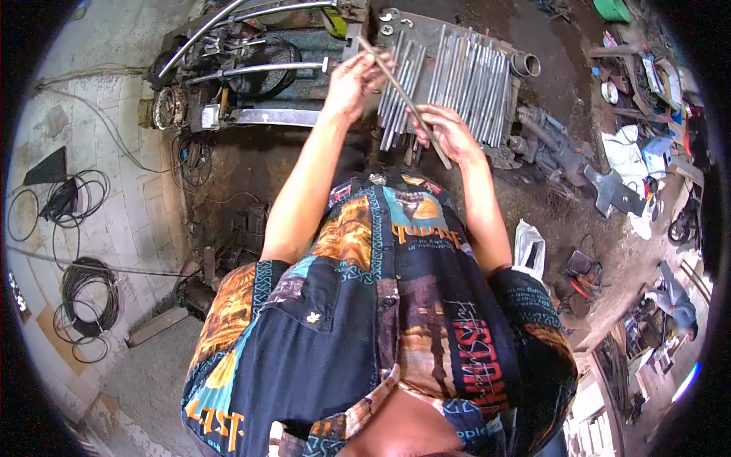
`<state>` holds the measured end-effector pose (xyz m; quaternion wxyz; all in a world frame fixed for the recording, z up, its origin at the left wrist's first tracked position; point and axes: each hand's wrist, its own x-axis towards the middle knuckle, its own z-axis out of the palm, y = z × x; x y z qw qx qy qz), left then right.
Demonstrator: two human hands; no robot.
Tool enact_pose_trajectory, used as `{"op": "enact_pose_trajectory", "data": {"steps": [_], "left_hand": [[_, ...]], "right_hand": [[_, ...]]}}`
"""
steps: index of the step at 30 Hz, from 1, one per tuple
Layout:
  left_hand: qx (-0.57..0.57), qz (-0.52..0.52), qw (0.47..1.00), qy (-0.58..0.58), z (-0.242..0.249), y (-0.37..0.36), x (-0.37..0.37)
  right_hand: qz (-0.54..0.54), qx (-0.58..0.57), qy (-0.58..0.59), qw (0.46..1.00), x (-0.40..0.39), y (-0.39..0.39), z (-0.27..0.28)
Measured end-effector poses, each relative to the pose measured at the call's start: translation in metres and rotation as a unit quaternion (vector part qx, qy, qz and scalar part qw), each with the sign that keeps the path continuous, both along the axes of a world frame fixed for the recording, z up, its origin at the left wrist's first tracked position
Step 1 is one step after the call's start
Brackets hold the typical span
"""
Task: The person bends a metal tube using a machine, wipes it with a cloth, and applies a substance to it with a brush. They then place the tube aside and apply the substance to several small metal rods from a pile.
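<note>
A thin metal rod (pixel 401 93) is held at a slant in front of my chest, over the near left part of a row of rods. My left hand (pixel 352 87) pinches it near its upper end. Lower down, the fingers of my right hand (pixel 448 132) are curled round the same rod, and its lower end sticks out past the palm. Beneath and beyond my hands, several similar metal rods (pixel 470 84) lie side by side on a flat plate (pixel 421 29).
Left of the rods stands a workbench or machine with curved metal bars (pixel 259 69). A short pipe piece (pixel 525 65) sits at the plate's right edge, near greasy metal parts (pixel 552 137). Coiled cable (pixel 87 297) lies on the left floor. Clutter and white bags (pixel 626 152) line the right.
</note>
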<state>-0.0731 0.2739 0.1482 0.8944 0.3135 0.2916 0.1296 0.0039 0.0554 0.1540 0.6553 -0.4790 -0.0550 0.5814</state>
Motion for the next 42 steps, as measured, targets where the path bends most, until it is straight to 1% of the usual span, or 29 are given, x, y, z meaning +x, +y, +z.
{"op": "enact_pose_trajectory", "data": {"steps": [2,4,6,8,10,12,13,17,20,22,24,27,28,30,31,32,34,35,36,37,38,39,40,42], "left_hand": [[-0.012,0.013,1.000,-0.010,-0.014,0.005,-0.007],[-0.027,0.016,0.998,0.052,-0.025,0.012,-0.011],[-0.028,0.029,0.996,0.080,-0.025,0.014,-0.015],[-0.038,0.036,0.997,0.063,-0.030,0.015,-0.020],[-0.039,0.042,0.996,0.065,-0.029,0.013,-0.024],[-0.033,0.026,0.998,0.044,-0.027,0.010,-0.029],[-0.021,0.025,0.998,0.052,-0.025,0.008,-0.032],[0.005,-0.001,0.997,0.076,-0.024,0.003,-0.036],[-0.021,0.023,0.997,0.070,-0.032,0.005,-0.037],[-0.019,0.022,0.997,0.072,-0.032,0.005,-0.037],[-0.017,0.020,0.997,0.070,-0.031,0.004,-0.034],[-0.025,0.011,0.997,0.072,-0.031,0.004,-0.038],[-0.025,0.010,0.997,0.072,-0.034,0.004,-0.039],[-0.025,0.013,0.996,0.086,-0.036,0.000,-0.044],[-0.027,0.015,0.995,0.092,-0.035,-0.002,-0.047],[-0.028,0.014,0.995,0.094,-0.034,-0.004,-0.049],[-0.024,-0.008,0.993,0.117,-0.037,-0.006,-0.057],[-0.026,-0.008,0.991,0.129,-0.039,-0.008,-0.061],[-0.027,-0.010,0.991,0.133,-0.041,-0.010,-0.066],[-0.028,-0.015,0.989,0.144,-0.044,-0.010,-0.069],[-0.028,-0.019,0.987,0.155,-0.045,-0.011,-0.071],[-0.019,-0.026,0.985,0.167,-0.045,-0.013,-0.075],[-0.020,-0.026,0.985,0.170,-0.047,-0.014,-0.079],[-0.022,-0.035,0.983,0.181,-0.048,-0.016,-0.087]], "right_hand": [[0.013,-0.011,0.025,1.000,-0.001,0.003,0.000],[-0.023,-0.029,0.093,0.995,0.003,0.007,0.003],[-0.074,0.015,0.191,0.979,0.006,0.015,-0.013],[-0.108,0.071,0.262,0.957,0.008,0.019,-0.023],[-0.156,0.074,0.279,0.945,0.009,0.024,-0.028],[-0.171,0.125,0.299,0.931,0.012,0.025,-0.031],[-0.184,0.109,0.288,0.934,0.011,0.025,-0.030],[-0.192,0.129,0.308,0.923,0.012,0.028,-0.036],[-0.195,0.123,0.285,0.930,0.011,0.028,-0.039],[-0.191,0.079,0.227,0.952,0.011,0.030,-0.035],[-0.172,-0.034,0.104,0.979,0.008,0.031,-0.029],[-0.181,-0.144,0.033,0.972,0.009,0.033,-0.045],[-0.182,-0.144,0.032,0.972,0.011,0.032,-0.053],[-0.153,-0.282,-0.101,0.942,0.015,0.029,-0.067],[-0.133,-0.303,-0.123,0.936,0.020,0.025,-0.084],[-0.133,-0.304,-0.121,0.935,0.024,0.022,-0.101],[-0.084,-0.376,-0.145,0.911,0.028,0.021,-0.121],[-0.096,-0.389,-0.158,0.903,0.028,0.021,-0.130],[-0.096,-0.391,-0.154,0.902,0.029,0.018,-0.152],[-0.063,-0.431,-0.210,0.875,0.032,0.017,-0.183],[-0.030,-0.468,-0.265,0.842,0.033,0.015,-0.201],[0.013,-0.497,-0.311,0.810,0.029,0.019,-0.177],[0.015,-0.498,-0.308,0.810,0.030,0.020,-0.181],[0.074,-0.537,-0.312,0.781,0.033,0.023,-0.193]]}}
